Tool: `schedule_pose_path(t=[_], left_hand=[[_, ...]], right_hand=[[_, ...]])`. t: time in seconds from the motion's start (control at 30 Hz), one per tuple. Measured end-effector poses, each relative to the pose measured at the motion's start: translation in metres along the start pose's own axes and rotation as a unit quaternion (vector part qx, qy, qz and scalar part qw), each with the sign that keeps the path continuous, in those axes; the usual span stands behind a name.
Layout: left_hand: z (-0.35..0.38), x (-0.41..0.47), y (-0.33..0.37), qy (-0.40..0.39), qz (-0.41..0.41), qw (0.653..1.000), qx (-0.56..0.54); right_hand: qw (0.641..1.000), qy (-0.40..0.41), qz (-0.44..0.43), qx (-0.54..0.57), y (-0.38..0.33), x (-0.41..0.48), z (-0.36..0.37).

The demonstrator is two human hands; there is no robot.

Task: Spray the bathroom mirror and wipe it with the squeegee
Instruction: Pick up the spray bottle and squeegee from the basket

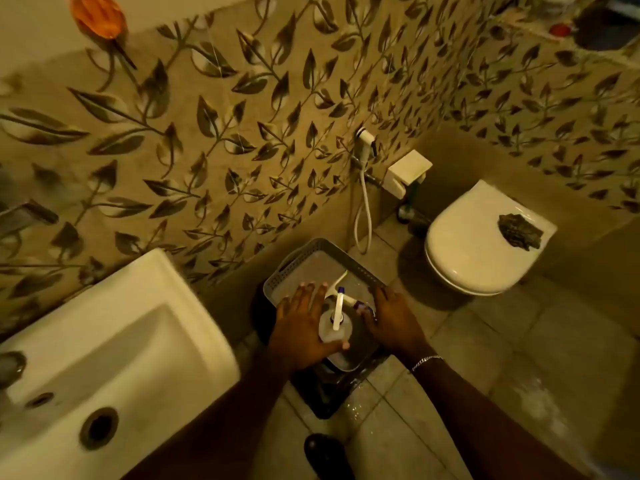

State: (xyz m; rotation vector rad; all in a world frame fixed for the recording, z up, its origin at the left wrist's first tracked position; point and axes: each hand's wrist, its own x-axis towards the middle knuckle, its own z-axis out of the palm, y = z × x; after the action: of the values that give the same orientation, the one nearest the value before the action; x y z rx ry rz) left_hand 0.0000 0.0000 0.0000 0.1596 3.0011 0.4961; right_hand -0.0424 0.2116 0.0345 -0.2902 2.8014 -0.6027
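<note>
A clear spray bottle (330, 336) with a white trigger and blue nozzle tip stands in a grey perforated basket (294, 268) on a dark stool on the floor. My left hand (299, 323) lies against the bottle's left side, fingers stretched forward, thumb hooked around its near side. My right hand (391, 318) rests at the basket's right rim with fingers apart, beside a small purple piece (363, 308). A white handle (337, 284), perhaps the squeegee, lies slanted in the basket behind the bottle. No mirror is in view.
A white washbasin (114, 344) fills the lower left. A white toilet (481, 247) with its lid down, a dark cloth on it, stands at the right. A hand shower and hose (363, 202) hang on the leaf-patterned wall. My dark shoe (325, 455) is on the tiled floor.
</note>
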Motion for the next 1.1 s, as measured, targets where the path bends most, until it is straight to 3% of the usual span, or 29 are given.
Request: schedule_pose_path(t=[0.2,0.33,0.47,0.83,1.1], left_hand=[[0.060,0.017,0.000,-0.039,-0.068,0.992,-0.103],[0.087,0.030,0.003,-0.001,-0.091,0.965,-0.246],[0.100,0.040,0.008,0.022,-0.087,0.946,-0.313],[0.093,0.055,0.011,0.041,-0.091,0.935,-0.340],[0.002,0.036,0.020,0.093,-0.094,0.926,-0.354]], right_hand=[[0.998,-0.052,0.039,0.006,0.040,0.017,0.052],[0.998,-0.037,0.040,-0.005,0.056,0.034,0.080],[0.997,-0.037,0.057,-0.034,0.065,0.051,0.100],[0.997,-0.047,0.066,0.009,0.063,0.057,0.106],[0.994,0.006,0.082,0.076,0.022,0.024,0.038]])
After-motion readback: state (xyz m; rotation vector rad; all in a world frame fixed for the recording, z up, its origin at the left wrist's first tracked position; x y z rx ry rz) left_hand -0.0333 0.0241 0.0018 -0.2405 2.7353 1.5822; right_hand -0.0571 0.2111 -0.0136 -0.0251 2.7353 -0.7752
